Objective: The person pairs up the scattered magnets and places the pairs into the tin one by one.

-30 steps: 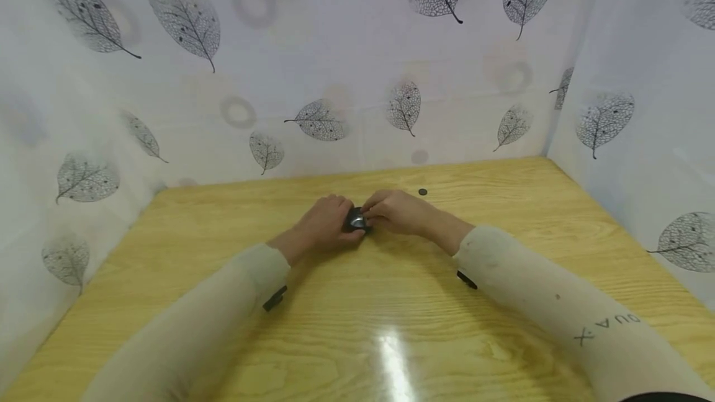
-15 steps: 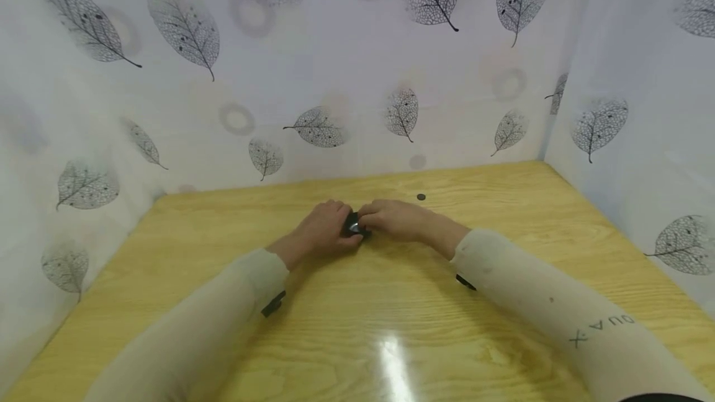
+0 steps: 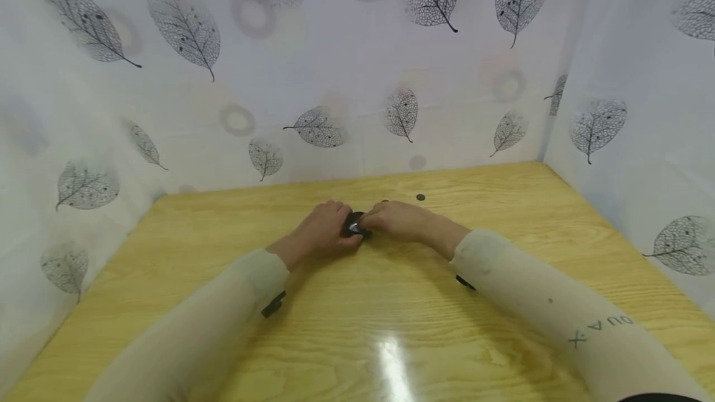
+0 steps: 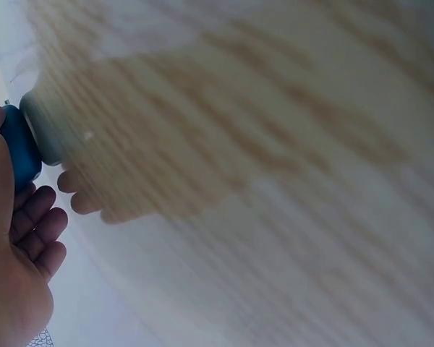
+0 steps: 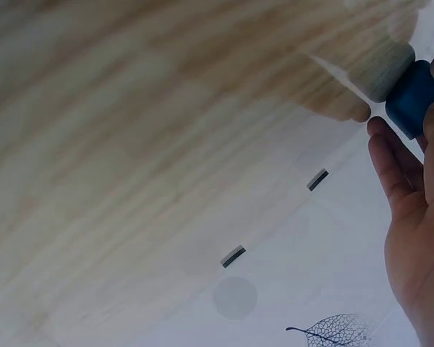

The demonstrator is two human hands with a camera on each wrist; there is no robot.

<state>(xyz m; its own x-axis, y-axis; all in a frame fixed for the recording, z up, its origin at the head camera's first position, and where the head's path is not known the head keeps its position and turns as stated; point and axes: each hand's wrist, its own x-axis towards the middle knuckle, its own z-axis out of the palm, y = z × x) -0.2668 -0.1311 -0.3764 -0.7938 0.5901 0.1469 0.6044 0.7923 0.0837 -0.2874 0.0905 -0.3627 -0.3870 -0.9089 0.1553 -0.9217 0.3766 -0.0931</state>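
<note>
A small dark round object with a shiny silver middle (image 3: 354,227) lies between my hands near the middle of the tabletop. Its side looks blue in the right wrist view, where the blue object (image 5: 412,101) stands on the wood; its exact kind is unclear. My left hand (image 3: 321,228) grips it from the left, thumb at the near side. From the right, my right hand (image 3: 404,221) pinches at its top and edge, partly covering the silver part. In the left wrist view the blue side (image 4: 20,148) shows beside my left hand (image 4: 18,289).
A small dark disc (image 3: 421,197) lies on the wooden table (image 3: 346,309) beyond my right hand. A second disc (image 3: 385,201) peeks out behind that hand; the right wrist view shows both flat on the wood. Leaf-patterned cloth (image 3: 357,67) encloses the table's back and sides.
A second dark disc has come into sight just behind my right hand. My right fingers now lie closer over the silver part. The left hand keeps its grip.
</note>
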